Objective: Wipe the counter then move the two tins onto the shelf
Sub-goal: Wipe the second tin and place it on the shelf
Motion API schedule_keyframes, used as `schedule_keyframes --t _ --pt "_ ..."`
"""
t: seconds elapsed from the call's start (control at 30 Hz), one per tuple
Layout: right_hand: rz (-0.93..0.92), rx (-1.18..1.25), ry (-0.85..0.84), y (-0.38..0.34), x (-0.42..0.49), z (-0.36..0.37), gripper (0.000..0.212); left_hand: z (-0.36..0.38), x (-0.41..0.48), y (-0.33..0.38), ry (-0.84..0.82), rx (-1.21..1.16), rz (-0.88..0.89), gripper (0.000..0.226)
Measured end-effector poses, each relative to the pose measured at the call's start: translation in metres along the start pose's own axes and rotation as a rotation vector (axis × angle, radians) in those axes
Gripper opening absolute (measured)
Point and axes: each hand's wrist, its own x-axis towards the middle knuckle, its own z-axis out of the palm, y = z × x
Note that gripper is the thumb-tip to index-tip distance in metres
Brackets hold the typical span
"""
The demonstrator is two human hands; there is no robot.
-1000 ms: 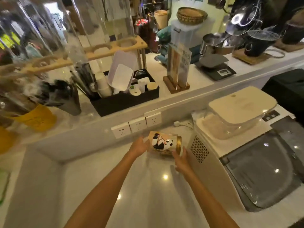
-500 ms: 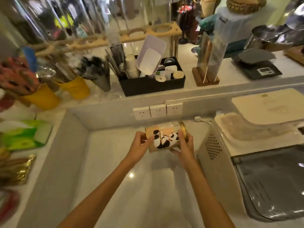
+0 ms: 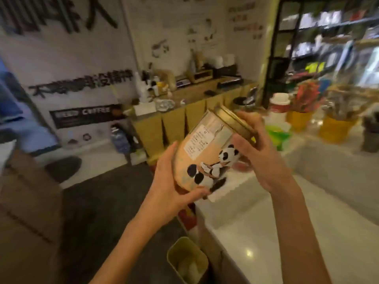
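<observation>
A tan tin (image 3: 207, 152) with panda pictures, a white label and a gold lid is held in the air, tilted with its lid up and to the right. My left hand (image 3: 174, 187) grips its lower end from below. My right hand (image 3: 260, 152) wraps its upper end near the gold lid. The tin hangs over the left edge of the white counter (image 3: 287, 232). I see no second tin and no cloth in this view.
A yellow-green bin (image 3: 187, 261) stands on the dark floor below the counter's edge. Yellow pots (image 3: 336, 128) with plants, a green packet (image 3: 281, 136) and a red-and-white jar (image 3: 279, 105) sit on the raised ledge to the right. A wooden bar (image 3: 196, 111) with bottles runs along the far wall.
Both hands have lifted the tin off the counter and swung it to the left. The view has turned left, away from the sockets and the white appliance, toward the room.
</observation>
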Motion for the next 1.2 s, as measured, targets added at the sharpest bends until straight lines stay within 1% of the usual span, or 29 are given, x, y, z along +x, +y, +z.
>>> schedule_keyframes --t 0.1,0.2,0.27,0.33,0.4,0.47,0.53,0.67,0.7,0.8,0.87,0.93,1.0,1.1,1.17,1.2 --pt "-0.044 0.025 -0.338 -0.010 0.013 0.145 0.067 -0.109 -0.082 -0.024 0.247 0.085 -0.146 0.119" --pt "-0.015 0.153 -0.611 -0.013 -0.003 0.298 0.069 -0.191 -0.181 -0.043 0.455 -0.018 -0.270 0.097" --pt "0.006 0.199 -0.719 -0.008 -0.016 0.368 0.068 -0.216 -0.226 -0.049 0.532 -0.102 -0.366 0.090" --pt "0.014 0.248 -0.914 -0.006 -0.045 0.456 0.068 -0.247 -0.285 -0.055 0.713 -0.113 -0.457 0.087" --pt "0.085 0.288 -1.071 -0.005 -0.071 0.520 0.071 -0.266 -0.323 -0.053 0.834 -0.158 -0.531 0.079" --pt "0.127 0.322 -1.262 -0.012 -0.102 0.587 0.078 -0.287 -0.365 -0.052 0.992 -0.180 -0.613 0.069" --pt "0.147 0.338 -1.418 -0.022 -0.131 0.646 0.081 -0.307 -0.400 -0.051 1.138 -0.179 -0.675 0.067" --pt "0.070 0.342 -1.607 -0.050 -0.179 0.750 0.071 -0.357 -0.452 -0.053 1.365 -0.060 -0.731 0.074" --pt "0.027 0.351 -1.652 -0.059 -0.187 0.778 0.072 -0.375 -0.464 -0.052 1.408 -0.001 -0.739 0.075" --pt "-0.134 0.429 -1.770 -0.105 -0.199 0.857 0.086 -0.445 -0.492 -0.042 1.509 0.179 -0.754 0.077" --pt "-0.224 0.499 -1.832 -0.145 -0.195 0.906 0.089 -0.499 -0.505 -0.032 1.541 0.321 -0.739 0.077" --pt "-0.310 0.536 -1.897 -0.189 -0.187 0.953 0.088 -0.554 -0.516 -0.016 1.578 0.466 -0.730 0.081" --pt "-0.479 0.566 -1.945 -0.234 -0.179 0.999 0.082 -0.612 -0.528 0.002 1.587 0.602 -0.724 0.082" --pt "-0.623 0.598 -2.017 -0.293 -0.176 1.060 0.080 -0.689 -0.551 0.026 1.566 0.695 -0.747 0.089" --pt "-0.654 0.618 -2.007 -0.323 -0.185 1.099 0.089 -0.736 -0.570 0.037 1.551 0.726 -0.811 0.093" --pt "-0.684 0.634 -1.967 -0.335 -0.192 1.121 0.092 -0.760 -0.580 0.041 1.535 0.750 -0.860 0.096"
